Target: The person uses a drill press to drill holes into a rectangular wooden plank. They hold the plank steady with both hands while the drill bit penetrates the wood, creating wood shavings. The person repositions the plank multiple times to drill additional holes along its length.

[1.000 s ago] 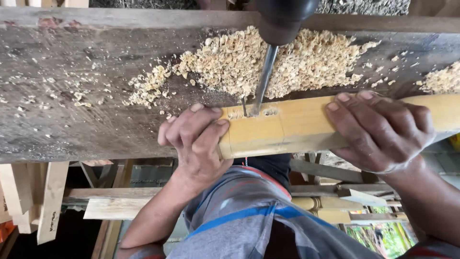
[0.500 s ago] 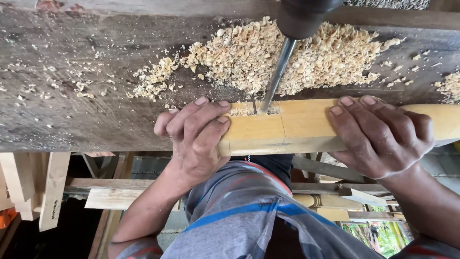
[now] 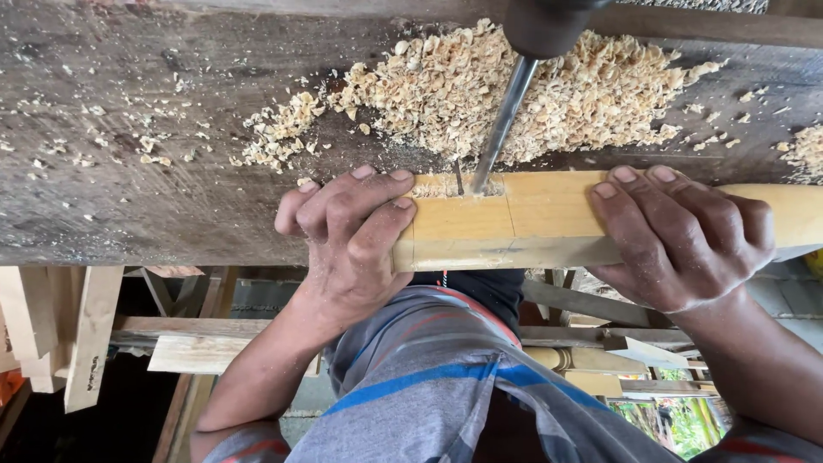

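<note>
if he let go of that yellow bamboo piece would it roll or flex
The bamboo piece looks stiff: thick and straight under the drill bit. Its rounded right end suggests it might roll on the plank; both the left hand and right hand press it down.

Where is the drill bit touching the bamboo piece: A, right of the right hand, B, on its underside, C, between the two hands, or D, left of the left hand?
C: the drill bit meets the bamboo piece between the left hand and right hand.
</note>
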